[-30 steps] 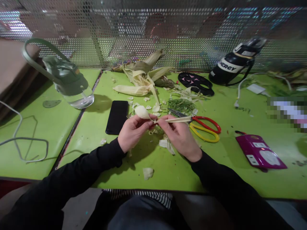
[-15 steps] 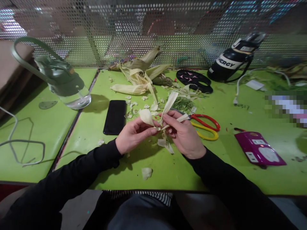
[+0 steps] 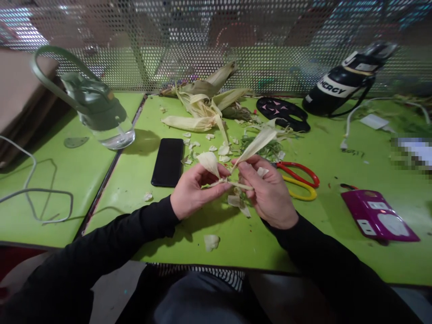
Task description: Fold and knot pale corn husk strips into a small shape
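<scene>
Between the fingertips of my left hand (image 3: 199, 189) is a small tied piece made of corn husk strips (image 3: 209, 163), one rounded petal-like end standing up. My right hand (image 3: 270, 191) pinches a long pale husk strip (image 3: 256, 146) that slants up and to the right from where both hands meet. Shorter husk ends (image 3: 239, 204) hang beneath the fingers. Just beyond my right hand lie scissors (image 3: 300, 180) with one red and one yellow handle, their blades partly hidden. Cut husk scraps (image 3: 224, 150) and shredded green strips (image 3: 266, 148) are scattered behind the hands.
A black phone (image 3: 168, 162) lies left of my hands. Farther back are a pile of corn husks (image 3: 202, 105), a black palette-shaped tray (image 3: 283, 114), a green-lidded water bottle (image 3: 101, 110) and a black bottle (image 3: 337, 87). A purple power socket (image 3: 380, 216) sits at right.
The view has shifted slightly left, so things appear farther right. The strip at my right fingers now slants right and shows more of its length; both hands stay close together.
</scene>
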### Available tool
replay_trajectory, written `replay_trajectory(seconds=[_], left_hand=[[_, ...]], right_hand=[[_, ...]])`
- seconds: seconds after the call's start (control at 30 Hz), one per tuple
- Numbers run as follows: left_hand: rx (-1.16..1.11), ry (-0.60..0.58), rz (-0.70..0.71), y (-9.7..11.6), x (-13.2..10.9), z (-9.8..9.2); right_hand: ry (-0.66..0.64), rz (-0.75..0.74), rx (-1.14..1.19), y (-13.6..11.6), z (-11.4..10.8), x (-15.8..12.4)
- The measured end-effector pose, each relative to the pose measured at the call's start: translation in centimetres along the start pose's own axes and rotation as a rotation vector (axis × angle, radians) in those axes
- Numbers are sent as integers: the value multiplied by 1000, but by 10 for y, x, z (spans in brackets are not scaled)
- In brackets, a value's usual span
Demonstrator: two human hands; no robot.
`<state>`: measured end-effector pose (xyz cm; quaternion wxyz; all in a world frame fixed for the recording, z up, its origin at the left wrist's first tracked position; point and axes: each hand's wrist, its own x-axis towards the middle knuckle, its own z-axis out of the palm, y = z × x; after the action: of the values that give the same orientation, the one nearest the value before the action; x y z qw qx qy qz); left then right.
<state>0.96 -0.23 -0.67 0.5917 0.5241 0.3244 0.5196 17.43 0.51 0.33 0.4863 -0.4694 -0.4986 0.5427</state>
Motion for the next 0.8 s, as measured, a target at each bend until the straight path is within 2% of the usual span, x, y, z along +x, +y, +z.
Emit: replay_trajectory(seconds=[0.23, 0.4, 0.6, 0.7, 0.8], left_hand=[[-122, 7, -29, 6, 2, 0], [-75, 11, -33, 6, 2, -3], [12, -1, -11, 2, 2, -3], [47, 16, 0, 1, 2, -4], [85, -6, 13, 1, 2, -4]], right_hand=[[-4, -46, 5, -4, 1, -4], [-37, -59, -121, -8, -8, 0], [-265, -160, -518, -27, -19, 6], [-319, -138, -538, -30, -19, 5], [-386, -34, -475, -33, -20, 3]])
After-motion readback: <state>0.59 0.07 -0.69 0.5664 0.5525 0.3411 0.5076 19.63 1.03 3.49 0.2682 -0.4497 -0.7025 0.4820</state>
